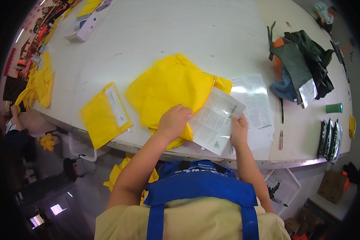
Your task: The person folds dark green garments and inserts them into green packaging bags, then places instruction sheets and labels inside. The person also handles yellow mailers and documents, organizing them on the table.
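A bunched yellow cloth piece [168,84] lies on the table in front of me, with a zip-like edge at its right. My left hand [175,121] is closed on its lower right part, the fingertips curled under and partly hidden. My right hand [239,130] pinches the right edge of a glossy printed plastic sheet or bag [214,120], thumb on top. The sheet's left edge meets the yellow cloth, close to my left fingers. Beneath and right of it lies a stack of similar printed sheets [258,102].
A flat yellow pouch with a white label [104,116] overhangs the table's front edge at left. To the right are dark green garments [304,60], a green spool [334,108], small snips [281,140] and several black packets [329,140]. Other people are at the far left and far right.
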